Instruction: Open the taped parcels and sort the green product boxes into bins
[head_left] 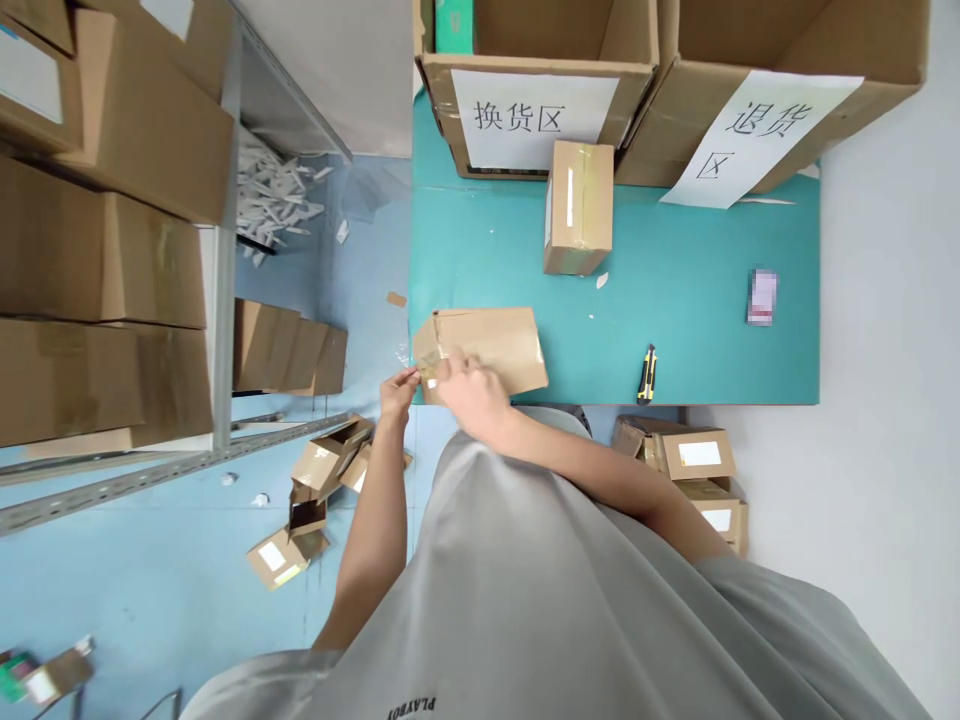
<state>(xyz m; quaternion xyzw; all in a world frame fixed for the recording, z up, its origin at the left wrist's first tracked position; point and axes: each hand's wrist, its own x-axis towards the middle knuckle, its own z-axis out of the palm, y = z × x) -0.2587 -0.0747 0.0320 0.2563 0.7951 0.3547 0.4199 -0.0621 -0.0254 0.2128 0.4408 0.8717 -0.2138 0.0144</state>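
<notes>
A brown cardboard box (499, 340) lies on its side near the front left edge of the green-topped table. Clear yellowish tape (429, 366) runs over its left end. My left hand (399, 393) is at that end, thumb and fingers pinched together close to the tape; what lies between them is too small to make out. Curled over the box's near left part, my right hand (472, 393) grips it, its fingertips slightly blurred. Farther back, a second taped cardboard box (579, 205) stands upright. A yellow and black box cutter (647, 375) rests at the front edge.
Two large open cartons with paper signs, a left carton (442, 95) and a right carton (645, 140), line the back of the table (705, 290). A blurred-out phone-like item (762, 297) lies right. Stacked boxes fill the shelf (225, 350) at left; opened boxes (322, 465) litter the floor.
</notes>
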